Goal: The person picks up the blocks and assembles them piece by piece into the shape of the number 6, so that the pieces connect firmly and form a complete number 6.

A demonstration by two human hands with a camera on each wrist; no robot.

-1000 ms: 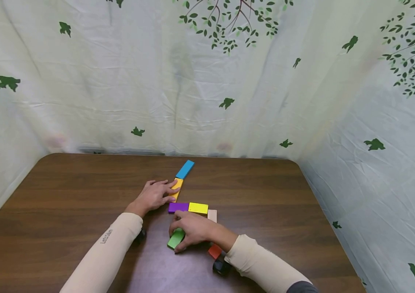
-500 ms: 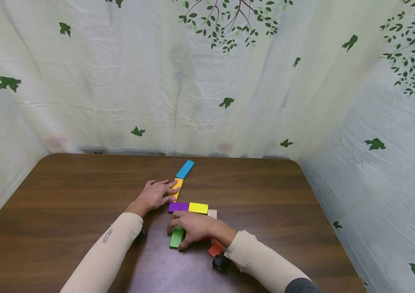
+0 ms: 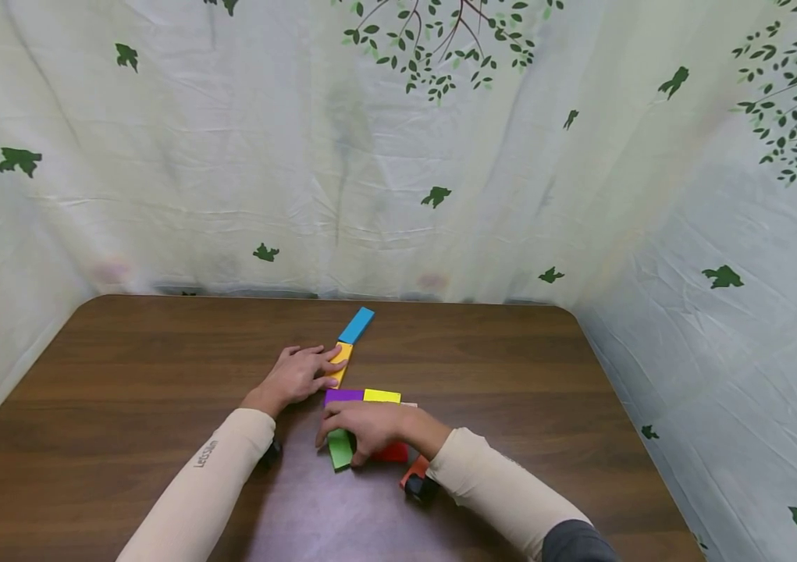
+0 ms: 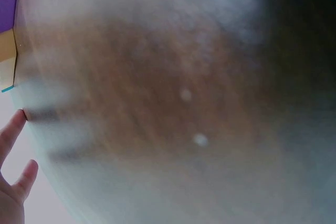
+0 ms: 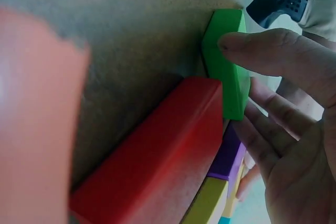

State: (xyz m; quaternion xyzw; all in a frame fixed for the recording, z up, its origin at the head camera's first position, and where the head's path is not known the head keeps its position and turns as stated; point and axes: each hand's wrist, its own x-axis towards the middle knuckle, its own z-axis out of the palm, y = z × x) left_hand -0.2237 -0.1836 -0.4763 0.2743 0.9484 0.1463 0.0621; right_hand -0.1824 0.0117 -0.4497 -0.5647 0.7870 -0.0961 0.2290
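My right hand (image 3: pixel 373 425) holds the green block (image 3: pixel 339 450) at its sides, with the thumb on one face and the fingers on the opposite one. In the right wrist view the green block (image 5: pixel 226 72) stands against the end of a red block (image 5: pixel 168 145). Just beyond are a purple block (image 3: pixel 344 396) and a yellow block (image 3: pixel 382 395), end to end. My left hand (image 3: pixel 294 376) rests its extended fingers on an orange-yellow block (image 3: pixel 344 356). A blue block (image 3: pixel 356 325) continues that line. Most of the left wrist view is blurred tabletop.
An orange-red block (image 3: pixel 414 470) lies beside the black camera (image 3: pixel 420 488) on my right wrist. Behind that wrist a pale block (image 3: pixel 409 404) is mostly hidden. The brown table (image 3: pixel 510 375) ends at a hanging printed cloth (image 3: pixel 300 172).
The green block has turned and shifted away from me, towards the purple block, in my right hand. More of the red block shows. My left hand has stayed put.
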